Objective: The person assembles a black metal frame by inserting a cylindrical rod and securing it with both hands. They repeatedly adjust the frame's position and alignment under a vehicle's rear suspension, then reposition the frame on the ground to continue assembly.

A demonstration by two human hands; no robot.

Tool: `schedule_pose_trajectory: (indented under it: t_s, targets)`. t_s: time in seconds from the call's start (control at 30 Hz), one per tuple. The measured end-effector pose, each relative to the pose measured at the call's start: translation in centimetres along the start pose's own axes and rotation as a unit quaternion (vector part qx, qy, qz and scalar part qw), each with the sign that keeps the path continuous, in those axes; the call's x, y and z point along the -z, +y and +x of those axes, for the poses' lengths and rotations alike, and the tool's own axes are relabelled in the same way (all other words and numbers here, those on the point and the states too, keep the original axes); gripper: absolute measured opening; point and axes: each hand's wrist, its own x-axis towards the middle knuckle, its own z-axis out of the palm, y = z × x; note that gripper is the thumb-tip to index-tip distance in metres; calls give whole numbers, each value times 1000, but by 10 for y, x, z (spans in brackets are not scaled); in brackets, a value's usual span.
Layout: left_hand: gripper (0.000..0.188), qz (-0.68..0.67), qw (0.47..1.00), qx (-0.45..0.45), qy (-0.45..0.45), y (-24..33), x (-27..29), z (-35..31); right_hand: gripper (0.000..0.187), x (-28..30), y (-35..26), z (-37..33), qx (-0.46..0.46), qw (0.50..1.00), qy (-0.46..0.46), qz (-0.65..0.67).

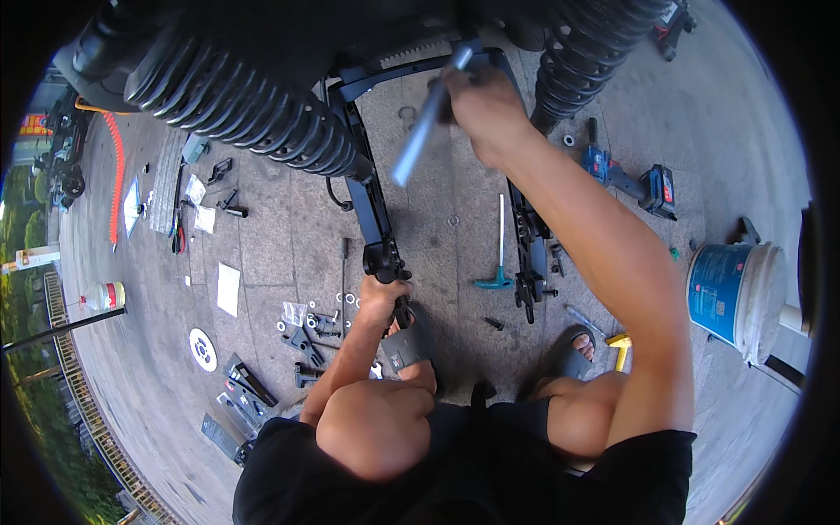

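My left hand (378, 302) is closed round the near end of the left arm of a black fork-shaped metal frame (372, 214). Higher up, between the frame's two arms, my right hand (490, 109) grips a long silver metal bar (418, 140). Motion smears the bar, so its exact kind does not show. It slants from the far crossbar down to the left. Two black coil-spring shock absorbers (254, 109) flank the frame under a dark vehicle body. The right arm of the frame (528, 249) ends near my right foot.
On the paving lie a teal T-handle hex key (496, 282), a blue cordless power tool (656, 190), a yellow-handled tool (619, 342) and several washers and bolts (324, 324). A blue-and-white bucket (739, 297) stands at right. A red coiled hose (117, 175) and white disc (203, 350) are left.
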Motion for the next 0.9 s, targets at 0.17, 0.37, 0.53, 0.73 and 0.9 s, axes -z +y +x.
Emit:
schedule_pose_trajectory:
  t_s: [0.17, 0.37, 0.53, 0.73, 0.9]
  targets:
    - [38, 19, 999, -27, -10, -2, 1, 2, 33, -42, 10, 74, 75, 958, 216, 170]
    - [40, -13, 999, -27, -26, -2, 0, 2, 30, -66, 40, 143, 131, 909, 302, 256]
    - [34, -37, 999, -24, -13, 8, -4, -4, 31, -71, 64, 182, 137, 919, 181, 322]
    - [36, -33, 998, -41, -22, 8, -4, -3, 32, -65, 72, 197, 176, 852, 299, -393]
    - [42, -5, 999, -33, -41, 0, 3, 1, 33, -69, 57, 180, 146, 773, 246, -566]
